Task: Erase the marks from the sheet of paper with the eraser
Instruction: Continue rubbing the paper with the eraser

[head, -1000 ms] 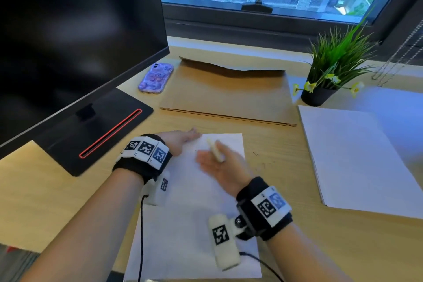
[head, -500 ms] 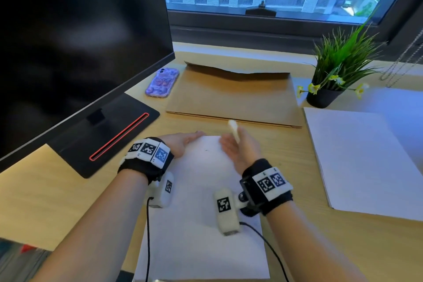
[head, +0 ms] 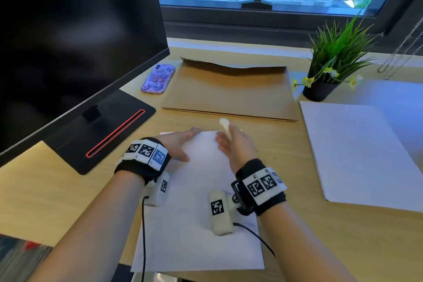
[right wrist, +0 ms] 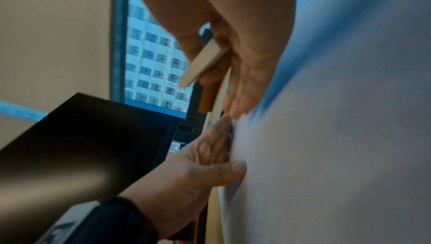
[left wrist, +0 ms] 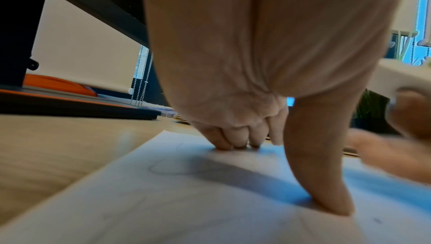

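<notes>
A white sheet of paper (head: 194, 224) lies on the wooden desk in front of me. My left hand (head: 180, 144) presses flat on its far left corner, fingertips (left wrist: 233, 141) and thumb (left wrist: 326, 183) down on the sheet (left wrist: 210, 202). A faint pencil loop (left wrist: 168, 168) shows beside the fingertips. My right hand (head: 233, 146) stands on its edge at the sheet's far edge and pinches a white eraser (head: 225, 125), which points up and away, off the paper. In the right wrist view the eraser (right wrist: 205, 65) sits between thumb and fingers above the sheet (right wrist: 326, 137).
A dark monitor (head: 68, 41) on a black base (head: 103, 130) fills the left. Behind the sheet lie a purple phone (head: 158, 79) and a brown envelope (head: 229, 94). A potted plant (head: 332, 64) and a stack of white paper (head: 361, 155) are at the right.
My right hand swept from the middle of the sheet to its far edge, and the eraser tipped up off the paper. The left hand stayed pressed on the corner.
</notes>
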A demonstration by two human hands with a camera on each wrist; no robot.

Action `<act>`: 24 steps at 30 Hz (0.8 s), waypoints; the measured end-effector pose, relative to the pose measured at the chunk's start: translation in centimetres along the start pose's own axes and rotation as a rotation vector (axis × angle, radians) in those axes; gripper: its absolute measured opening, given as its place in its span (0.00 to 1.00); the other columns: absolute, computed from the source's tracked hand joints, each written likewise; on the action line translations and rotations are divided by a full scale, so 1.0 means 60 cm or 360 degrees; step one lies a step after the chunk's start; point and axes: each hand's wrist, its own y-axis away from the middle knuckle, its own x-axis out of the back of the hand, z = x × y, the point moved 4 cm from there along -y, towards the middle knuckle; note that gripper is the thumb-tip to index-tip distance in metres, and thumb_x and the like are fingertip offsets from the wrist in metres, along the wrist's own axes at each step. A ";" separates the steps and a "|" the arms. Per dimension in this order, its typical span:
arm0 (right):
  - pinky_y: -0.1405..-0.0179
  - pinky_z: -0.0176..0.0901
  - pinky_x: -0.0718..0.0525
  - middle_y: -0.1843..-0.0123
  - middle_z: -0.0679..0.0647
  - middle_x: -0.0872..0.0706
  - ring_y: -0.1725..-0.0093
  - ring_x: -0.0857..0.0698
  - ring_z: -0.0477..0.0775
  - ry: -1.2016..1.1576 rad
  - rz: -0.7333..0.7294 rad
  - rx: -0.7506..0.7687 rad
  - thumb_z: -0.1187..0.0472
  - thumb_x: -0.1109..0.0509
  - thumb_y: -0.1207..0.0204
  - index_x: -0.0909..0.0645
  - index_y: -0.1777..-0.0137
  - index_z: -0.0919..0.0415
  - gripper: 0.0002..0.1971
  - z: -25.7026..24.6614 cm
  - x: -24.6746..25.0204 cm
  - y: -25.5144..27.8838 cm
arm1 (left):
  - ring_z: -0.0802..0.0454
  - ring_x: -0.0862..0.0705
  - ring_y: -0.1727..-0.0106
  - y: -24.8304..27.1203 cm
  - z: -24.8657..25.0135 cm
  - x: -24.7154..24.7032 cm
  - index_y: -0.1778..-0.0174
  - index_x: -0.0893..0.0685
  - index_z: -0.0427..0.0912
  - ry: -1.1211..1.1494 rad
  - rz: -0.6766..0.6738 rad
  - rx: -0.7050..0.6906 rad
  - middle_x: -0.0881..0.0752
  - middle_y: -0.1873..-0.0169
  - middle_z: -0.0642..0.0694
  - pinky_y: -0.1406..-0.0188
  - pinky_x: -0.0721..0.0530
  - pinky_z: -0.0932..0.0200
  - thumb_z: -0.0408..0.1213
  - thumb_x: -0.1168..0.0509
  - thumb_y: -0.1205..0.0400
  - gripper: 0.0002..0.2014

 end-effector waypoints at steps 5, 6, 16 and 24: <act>0.47 0.46 0.19 0.54 0.59 0.17 0.54 0.16 0.55 -0.0207 -0.0258 -0.0309 0.56 0.43 0.14 0.26 0.39 0.65 0.13 0.041 0.007 0.023 | 0.53 0.46 0.18 0.001 0.007 -0.003 0.17 0.57 0.50 -0.0116 0.0004 -0.0029 0.59 0.17 0.54 0.24 0.43 0.61 0.30 0.34 0.20 0.44; 0.49 0.45 0.18 0.56 0.58 0.17 0.56 0.16 0.54 -0.0246 -0.0121 -0.0230 0.56 0.43 0.15 0.26 0.38 0.67 0.15 0.037 0.016 0.019 | 0.53 0.47 0.17 0.003 0.008 -0.003 0.17 0.57 0.50 -0.0125 0.0003 -0.0031 0.59 0.17 0.53 0.23 0.44 0.60 0.30 0.34 0.19 0.44; 0.50 0.45 0.17 0.54 0.59 0.16 0.57 0.15 0.55 -0.0192 -0.0259 -0.0336 0.56 0.41 0.15 0.24 0.38 0.66 0.14 0.025 0.040 0.029 | 0.54 0.52 0.17 0.006 0.014 -0.005 0.16 0.56 0.48 -0.0194 0.0001 -0.0042 0.61 0.17 0.52 0.23 0.49 0.61 0.30 0.35 0.18 0.42; 0.78 0.36 0.25 0.66 0.55 0.22 0.78 0.23 0.46 0.0510 -0.0139 0.0116 0.57 0.43 0.14 0.24 0.45 0.65 0.12 -0.056 0.083 0.013 | 0.44 0.44 0.18 0.003 0.052 0.003 0.18 0.46 0.40 -0.0463 0.0035 0.0021 0.48 0.18 0.43 0.23 0.38 0.50 0.30 0.34 0.20 0.37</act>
